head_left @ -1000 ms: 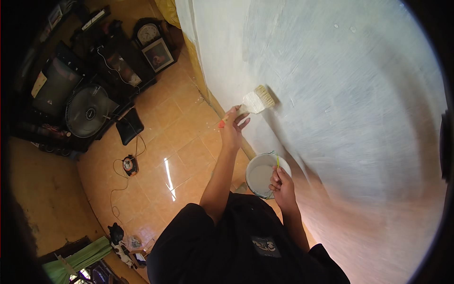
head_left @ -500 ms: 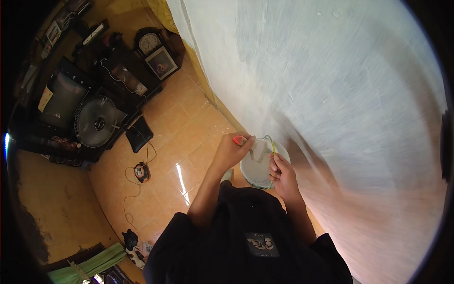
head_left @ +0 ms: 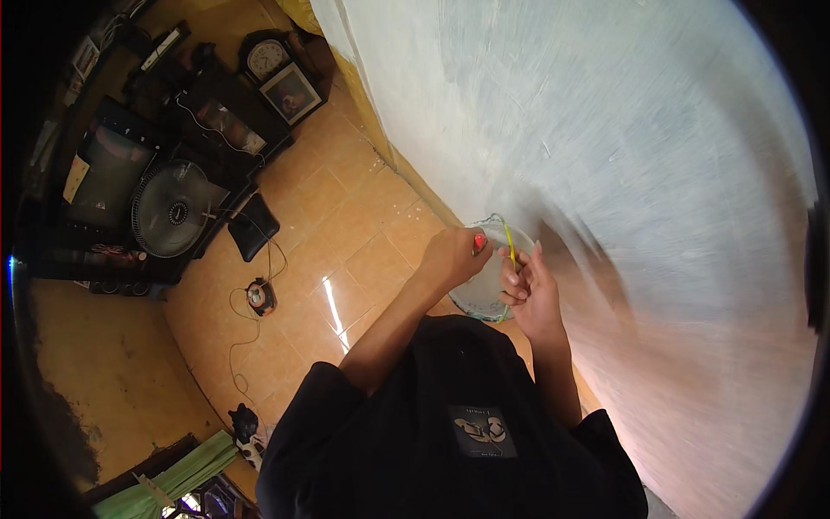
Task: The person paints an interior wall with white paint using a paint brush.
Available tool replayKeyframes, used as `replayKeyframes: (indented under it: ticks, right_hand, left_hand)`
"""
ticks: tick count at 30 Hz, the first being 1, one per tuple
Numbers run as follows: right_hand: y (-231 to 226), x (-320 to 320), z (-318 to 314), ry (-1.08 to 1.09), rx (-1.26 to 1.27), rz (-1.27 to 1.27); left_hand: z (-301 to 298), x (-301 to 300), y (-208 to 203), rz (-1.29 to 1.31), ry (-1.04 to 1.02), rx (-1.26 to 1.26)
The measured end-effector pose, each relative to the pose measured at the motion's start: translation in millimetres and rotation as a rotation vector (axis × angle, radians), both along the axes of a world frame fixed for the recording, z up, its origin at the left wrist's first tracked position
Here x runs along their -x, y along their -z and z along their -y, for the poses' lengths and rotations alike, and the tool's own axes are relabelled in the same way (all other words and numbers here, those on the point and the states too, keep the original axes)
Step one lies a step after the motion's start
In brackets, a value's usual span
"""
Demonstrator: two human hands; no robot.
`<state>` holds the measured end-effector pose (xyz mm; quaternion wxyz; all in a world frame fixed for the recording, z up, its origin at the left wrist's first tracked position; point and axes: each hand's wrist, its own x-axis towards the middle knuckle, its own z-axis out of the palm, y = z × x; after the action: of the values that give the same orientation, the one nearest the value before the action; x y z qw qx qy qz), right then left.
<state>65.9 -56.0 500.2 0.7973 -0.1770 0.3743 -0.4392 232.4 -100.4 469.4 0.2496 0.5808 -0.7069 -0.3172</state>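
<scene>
My left hand (head_left: 455, 257) is closed around what looks like a paintbrush (head_left: 479, 242), with the red end of its handle showing at the fist. The rest of it is hidden behind my fingers. Close by on the right, my right hand (head_left: 533, 290) has its lower fingers curled at the yellow grip of a bucket handle (head_left: 510, 244), while one finger points up. Beneath both hands is a round white bucket (head_left: 478, 300) with pale, whitish contents. My forearms and hands cover part of its rim.
A streaky white wall (head_left: 674, 173) rises close on my right. Orange floor tiles (head_left: 363, 233) lie to the left, with a cable reel (head_left: 260, 297) and its loose cord. Farther left are a fan (head_left: 177, 210), dark cabinets, a clock (head_left: 266, 59) and a framed picture (head_left: 291, 93).
My left hand has shifted right, nearer my right hand, and its back now turns up. The right hand has moved slightly up and right, with one finger straightened.
</scene>
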Motion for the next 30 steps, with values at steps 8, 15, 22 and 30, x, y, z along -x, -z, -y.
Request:
replayKeyframes:
  ticks: [8, 15, 22, 30]
  right_hand:
    - [-13.7, -4.7, -1.2, 0.051, 0.005, -0.020]
    - [-15.2, -7.1, -0.9, 0.069, 0.020, -0.017]
    - [-13.7, -6.8, -1.1, 0.072, 0.007, -0.002]
    - [-3.2, -4.7, 0.0, 0.059, 0.001, 0.009]
  left_hand:
    - [3.3, 2.6, 16.1, 0.004, 0.034, 0.035]
    - [4.5, 1.4, 16.1, 0.024, 0.057, 0.018]
    - [4.3, 2.3, 19.8, 0.028, 0.060, 0.035]
    - [2.1, 3.0, 31.4, 0.019, 0.032, 0.039]
